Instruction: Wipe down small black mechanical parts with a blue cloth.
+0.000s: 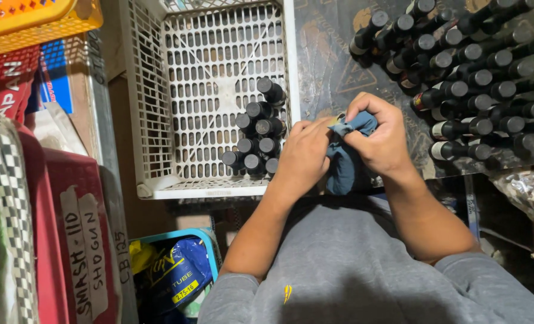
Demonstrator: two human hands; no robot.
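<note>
We've got both hands bunched on the blue cloth (pixel 343 157), just right of the white crate (pixel 144 108): left hand (pixel 303 157) pressed closed around it, right hand (pixel 382 139) pinching its top fold. Likely soft, light, limp; best taken by a bunched fold. Dark bottles (pixel 258 135) stand inside the crate, more (pixel 477 78) lie right of it. Red labelled boxes (pixel 81 240) sit left.

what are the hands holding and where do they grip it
Both hands hold a blue-grey cloth: the right hand pinches its upper end, the left hand grips its left side. Whether something is wrapped inside cannot be told.
</note>
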